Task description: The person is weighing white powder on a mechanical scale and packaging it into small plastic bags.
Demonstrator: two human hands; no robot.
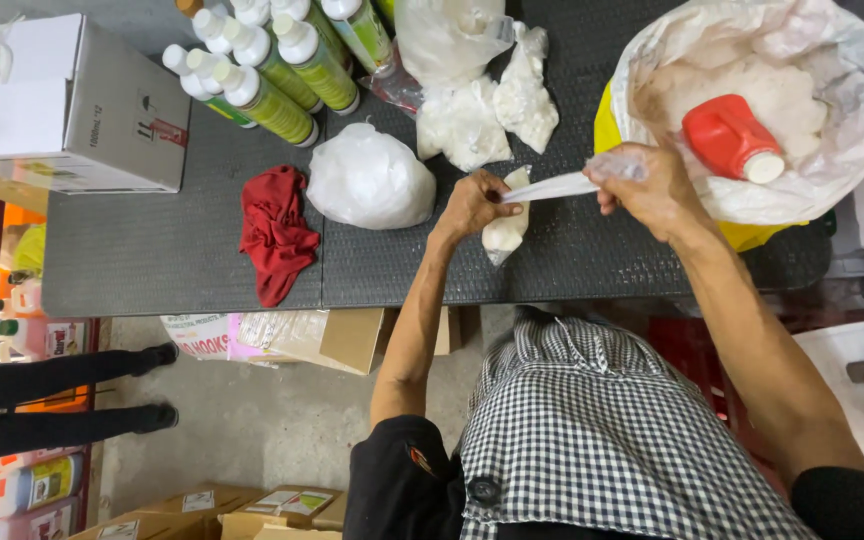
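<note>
Checkered apron (pixel 592 440) fills the bottom of the view, with both forearms reaching out over the dark table (pixel 172 250). Left hand (pixel 472 205) is curled tight around the neck of a small clear bag of white powder (pixel 505 232), which rests on the table right under the fist. Right hand (pixel 652 190) is pinched shut on the bag's stretched-out plastic tail (pixel 562 186), pulled taut between both hands. Just beyond the right hand sits a big plastic-lined tub (pixel 852 90) with a red scoop jug (pixel 732 138) inside. More filled white bags (pixel 370 180), a red rag (pixel 274 232) and green bottles (pixel 272 100) sit further left.
</note>
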